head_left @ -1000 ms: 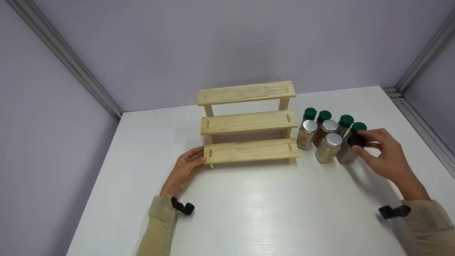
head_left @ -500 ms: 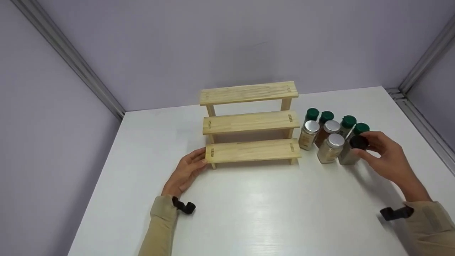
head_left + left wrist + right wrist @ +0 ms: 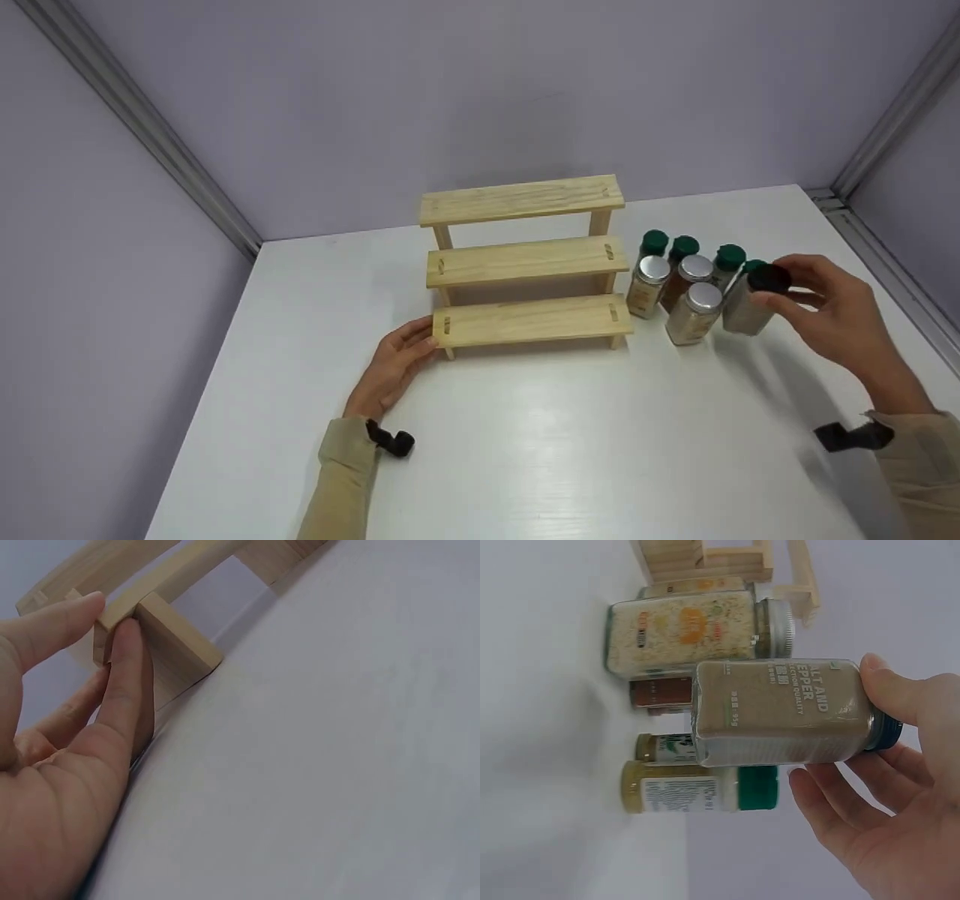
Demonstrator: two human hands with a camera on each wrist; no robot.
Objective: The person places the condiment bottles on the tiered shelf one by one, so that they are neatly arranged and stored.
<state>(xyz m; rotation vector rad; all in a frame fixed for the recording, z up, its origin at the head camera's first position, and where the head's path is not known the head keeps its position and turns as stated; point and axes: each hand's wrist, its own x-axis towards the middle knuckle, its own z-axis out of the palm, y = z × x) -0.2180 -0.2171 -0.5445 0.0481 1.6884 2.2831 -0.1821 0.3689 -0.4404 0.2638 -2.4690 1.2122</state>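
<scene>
My right hand (image 3: 836, 319) holds a salt and pepper jar (image 3: 772, 712) by its black-capped top. Grey-brown powder fills the jar, which is tilted and raised off the table beside the other spice jars. In the right wrist view the thumb lies on one side of its neck and fingers on the other. Over on the left, my left hand (image 3: 394, 367) pinches the end of the lowest step of a three-step wooden rack (image 3: 532, 319). The left wrist view shows the thumb (image 3: 64, 626) on top of that board and fingers under and beside it.
Three silver-capped jars, one in front (image 3: 694, 315), stand right of the rack. Several green-capped bottles (image 3: 729, 257) stand behind them. A pale wall (image 3: 510, 97) rises behind the white table (image 3: 540, 442), and a metal rail (image 3: 885, 262) runs along the right.
The salt and pepper jar has been lifted from the table and moved slightly right with my right hand. My left hand keeps its hold on the rack.
</scene>
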